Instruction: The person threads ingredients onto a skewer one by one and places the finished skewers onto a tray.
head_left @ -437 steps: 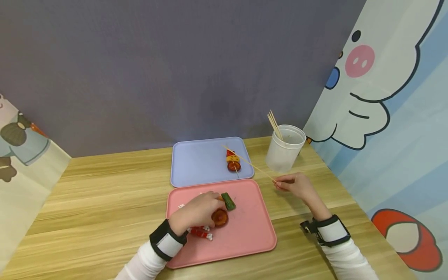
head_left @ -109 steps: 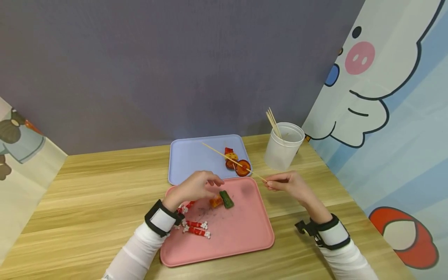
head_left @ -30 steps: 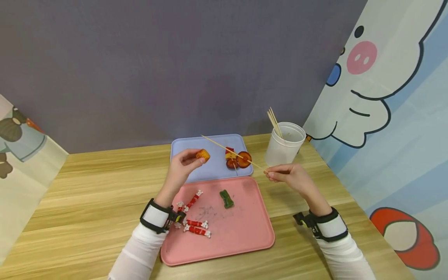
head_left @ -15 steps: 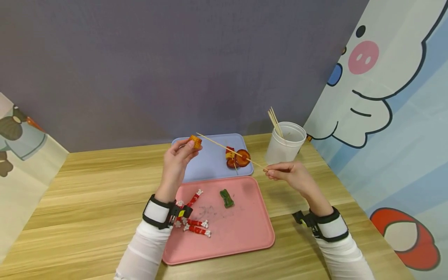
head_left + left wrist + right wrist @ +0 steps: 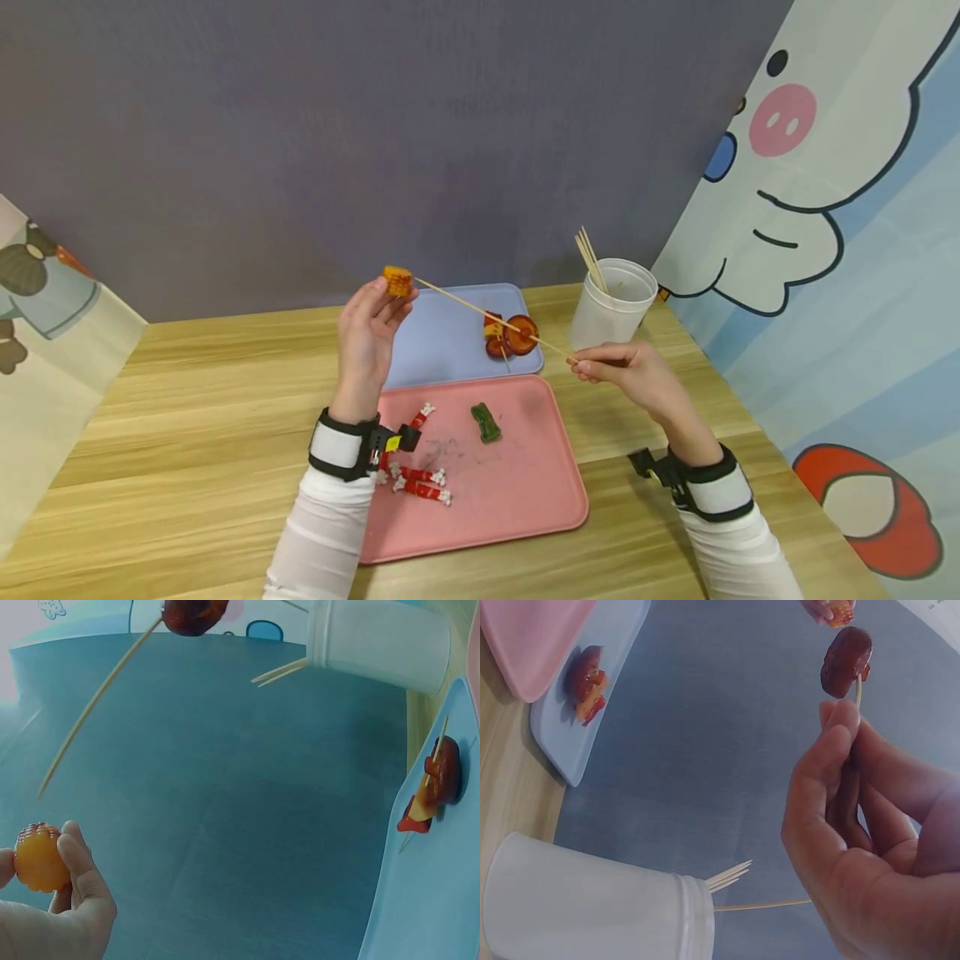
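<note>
My left hand (image 5: 365, 337) pinches a toy corn piece (image 5: 397, 281) between thumb and fingers, raised over the far left corner of the blue tray (image 5: 427, 354). My right hand (image 5: 633, 375) grips the lower end of a bamboo skewer (image 5: 465, 302), which slants up to the left. A glossy brown toy mushroom (image 5: 847, 662) is threaded on this skewer, partway up from the fingers. In the left wrist view, the skewer's bare tip points at the corn (image 5: 41, 859) with a small gap between them. A loaded skewer (image 5: 427, 791) with red, yellow and brown pieces lies on the blue tray.
Nearer me lies a pink tray (image 5: 517, 492), bearing a green pepper-like piece (image 5: 486, 422) and several red-and-white sticks (image 5: 422, 490). A white tub (image 5: 606, 312) of skewers stands at the back right. A grey partition (image 5: 375, 150) rises behind.
The mushroom has left the pink tray and is on the skewer. My left hand has since lifted the corn off that tray and carried it up and left to the skewer's tip.
</note>
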A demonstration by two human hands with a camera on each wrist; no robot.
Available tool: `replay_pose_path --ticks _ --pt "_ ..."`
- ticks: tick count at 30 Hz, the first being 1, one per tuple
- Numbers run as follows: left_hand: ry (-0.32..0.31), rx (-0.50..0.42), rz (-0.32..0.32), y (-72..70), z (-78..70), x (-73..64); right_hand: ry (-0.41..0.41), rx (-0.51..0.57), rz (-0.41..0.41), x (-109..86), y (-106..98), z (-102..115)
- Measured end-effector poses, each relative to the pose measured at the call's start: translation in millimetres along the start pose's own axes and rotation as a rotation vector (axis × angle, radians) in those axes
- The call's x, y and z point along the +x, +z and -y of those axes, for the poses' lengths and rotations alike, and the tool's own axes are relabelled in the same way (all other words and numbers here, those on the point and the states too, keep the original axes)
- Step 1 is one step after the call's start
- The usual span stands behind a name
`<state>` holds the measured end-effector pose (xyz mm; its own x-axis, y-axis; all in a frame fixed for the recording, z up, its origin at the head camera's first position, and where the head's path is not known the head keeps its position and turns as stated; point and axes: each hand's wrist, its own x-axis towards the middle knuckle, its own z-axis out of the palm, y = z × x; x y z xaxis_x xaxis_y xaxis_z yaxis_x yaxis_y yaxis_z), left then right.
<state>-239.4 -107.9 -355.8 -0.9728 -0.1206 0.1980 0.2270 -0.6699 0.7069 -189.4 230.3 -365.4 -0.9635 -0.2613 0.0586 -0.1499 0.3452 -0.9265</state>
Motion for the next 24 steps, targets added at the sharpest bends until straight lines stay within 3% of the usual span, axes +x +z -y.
replay_pose_path --ticks 11,24 --pt "-0.039 -0.017 0.021 2.1 1.4 -5.1 -0.015 -0.023 0.010 -4.0 3.7 0.2" --pt "-0.041 -0.024 0.016 2.5 0.7 -5.6 -0.009 -0.025 0.008 -3.3 2.3 -1.2"
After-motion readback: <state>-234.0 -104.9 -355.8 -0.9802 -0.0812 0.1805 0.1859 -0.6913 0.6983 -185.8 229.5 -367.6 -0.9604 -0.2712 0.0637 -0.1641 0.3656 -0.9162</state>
